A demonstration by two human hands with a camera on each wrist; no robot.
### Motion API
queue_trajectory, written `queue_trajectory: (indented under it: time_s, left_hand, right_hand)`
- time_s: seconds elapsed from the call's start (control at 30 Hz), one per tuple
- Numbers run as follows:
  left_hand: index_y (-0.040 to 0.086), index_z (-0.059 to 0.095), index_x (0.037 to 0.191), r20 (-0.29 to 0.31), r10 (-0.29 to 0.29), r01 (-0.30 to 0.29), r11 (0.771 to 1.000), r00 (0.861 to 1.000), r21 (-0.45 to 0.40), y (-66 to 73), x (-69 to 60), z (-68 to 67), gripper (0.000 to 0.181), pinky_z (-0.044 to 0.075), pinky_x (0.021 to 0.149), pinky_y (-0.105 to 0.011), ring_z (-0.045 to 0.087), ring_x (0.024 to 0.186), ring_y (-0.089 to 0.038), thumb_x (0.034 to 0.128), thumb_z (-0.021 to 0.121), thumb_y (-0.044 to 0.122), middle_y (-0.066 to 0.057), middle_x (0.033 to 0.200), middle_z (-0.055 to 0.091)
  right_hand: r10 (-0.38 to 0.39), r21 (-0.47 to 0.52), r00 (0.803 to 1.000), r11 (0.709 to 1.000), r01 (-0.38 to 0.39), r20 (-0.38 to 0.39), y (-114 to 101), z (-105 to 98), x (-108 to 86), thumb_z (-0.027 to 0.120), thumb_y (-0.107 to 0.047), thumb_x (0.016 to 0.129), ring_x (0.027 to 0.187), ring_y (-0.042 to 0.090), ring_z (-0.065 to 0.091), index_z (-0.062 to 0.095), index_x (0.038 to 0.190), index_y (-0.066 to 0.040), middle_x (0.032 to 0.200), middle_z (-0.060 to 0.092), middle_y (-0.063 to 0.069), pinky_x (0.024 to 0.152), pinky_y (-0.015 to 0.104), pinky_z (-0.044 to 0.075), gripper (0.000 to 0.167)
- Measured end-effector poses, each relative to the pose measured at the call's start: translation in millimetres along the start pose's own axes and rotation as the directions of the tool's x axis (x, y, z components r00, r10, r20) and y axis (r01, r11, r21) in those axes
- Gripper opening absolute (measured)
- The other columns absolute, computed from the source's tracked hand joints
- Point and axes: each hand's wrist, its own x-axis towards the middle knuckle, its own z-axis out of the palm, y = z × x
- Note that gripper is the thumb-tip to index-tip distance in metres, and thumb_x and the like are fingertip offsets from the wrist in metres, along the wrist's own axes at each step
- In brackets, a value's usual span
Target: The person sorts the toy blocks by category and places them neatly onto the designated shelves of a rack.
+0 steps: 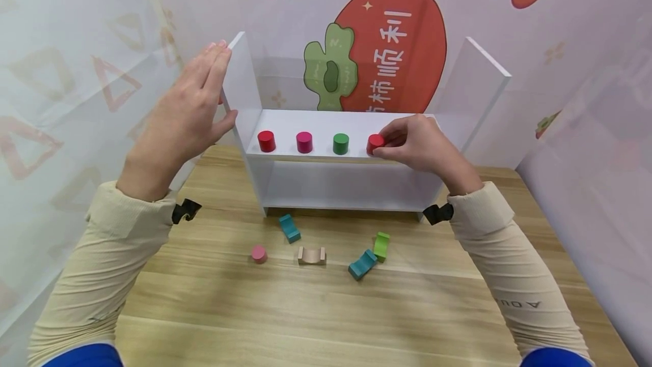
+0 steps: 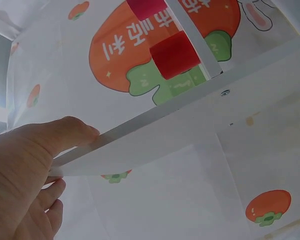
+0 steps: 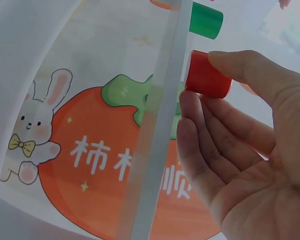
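My right hand (image 1: 420, 143) pinches a red cylinder block (image 1: 375, 143) at the right of the white shelf's (image 1: 321, 158) upper board; the right wrist view shows the thumb and fingers on either side of this red block (image 3: 208, 75). To its left on the board stand a green cylinder (image 1: 340, 144), a magenta cylinder (image 1: 304, 142) and another red cylinder (image 1: 266, 141), spaced apart in a row. My left hand (image 1: 188, 103) grips the shelf's left side panel (image 1: 240, 84), thumb at its front edge and the other fingers along the outer face.
On the wooden table (image 1: 305, 321) before the shelf lie a pink cylinder (image 1: 258, 254), a tan curved block (image 1: 312, 256), two teal curved blocks (image 1: 290, 229) and a lime green one (image 1: 381, 247). The right side panel (image 1: 474, 89) rises beside my right hand. A persimmon-printed cloth (image 1: 285, 44) hangs behind.
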Motion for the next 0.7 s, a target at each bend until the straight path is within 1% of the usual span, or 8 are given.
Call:
queue_trajectory:
  time_s: [0.17,0.37,0.47,0.57,0.63,0.7]
  left_hand:
    - [-0.007,0.027,0.162,0.005,-0.001,0.001,1.000,1.000,-0.010,-0.4,-0.2,0.6,0.090,0.022,0.137,-0.040,0.030,0.160,-0.040,0.0869,0.076,-0.003,-0.026,0.168,0.035]
    - [-0.008,0.027,0.162,0.003,0.002,-0.002,1.000,1.000,-0.013,-0.9,-0.7,1.3,0.090,0.022,0.137,-0.041,0.031,0.160,-0.041,0.0864,0.076,-0.004,-0.027,0.168,0.035]
    - [-0.008,0.027,0.161,0.000,0.003,-0.003,1.000,1.000,-0.012,-0.9,-0.4,1.5,0.090,0.022,0.137,-0.041,0.031,0.160,-0.041,0.0863,0.076,-0.004,-0.027,0.168,0.035]
    - [-0.008,0.028,0.161,-0.004,0.004,-0.004,1.000,1.000,-0.016,-0.7,-0.3,1.7,0.089,0.022,0.137,-0.041,0.031,0.159,-0.041,0.0862,0.076,-0.005,-0.027,0.168,0.035]
    - [-0.008,0.028,0.161,-0.006,0.006,-0.006,1.000,1.000,-0.019,-0.6,-0.2,1.8,0.089,0.022,0.137,-0.041,0.032,0.159,-0.042,0.0863,0.075,-0.005,-0.027,0.168,0.036]
    - [-0.008,0.028,0.161,-0.009,0.009,-0.010,1.000,1.000,-0.020,-0.4,-0.1,1.9,0.088,0.022,0.137,-0.041,0.032,0.159,-0.042,0.0864,0.075,-0.005,-0.027,0.167,0.036]
  right_hand:
    - [0.002,-0.005,1.000,1.000,-0.002,0.003,2.5,2.7,1.6,0.087,-0.019,0.087,0.090,0.023,0.075,0.082,0.110,-0.007,0.102,0.080,0.012,0.076,0.021,0.059,0.026]
    - [0.016,-0.006,1.000,1.000,-0.016,0.015,3.3,3.9,2.3,0.085,-0.019,0.089,0.091,0.024,0.073,0.081,0.113,-0.007,0.103,0.080,0.012,0.077,0.023,0.059,0.027]
    - [0.016,-0.007,1.000,1.000,-0.016,0.011,2.9,2.8,1.0,0.084,-0.018,0.089,0.092,0.025,0.075,0.080,0.114,-0.006,0.103,0.080,0.013,0.079,0.026,0.061,0.028]
    - [0.000,-0.015,1.000,1.000,0.000,-0.019,2.0,0.9,-1.9,0.084,-0.018,0.089,0.094,0.027,0.077,0.079,0.116,-0.003,0.104,0.080,0.015,0.085,0.035,0.065,0.031]
    - [-0.013,-0.031,0.999,0.999,0.012,-0.048,1.2,-0.6,-4.5,0.083,-0.018,0.089,0.095,0.028,0.078,0.078,0.117,-0.002,0.105,0.080,0.016,0.088,0.041,0.066,0.032]
    - [-0.028,-0.052,0.997,0.998,0.024,-0.076,-0.4,-2.2,-7.5,0.082,-0.019,0.090,0.096,0.029,0.078,0.078,0.116,-0.001,0.105,0.080,0.016,0.089,0.043,0.066,0.032]
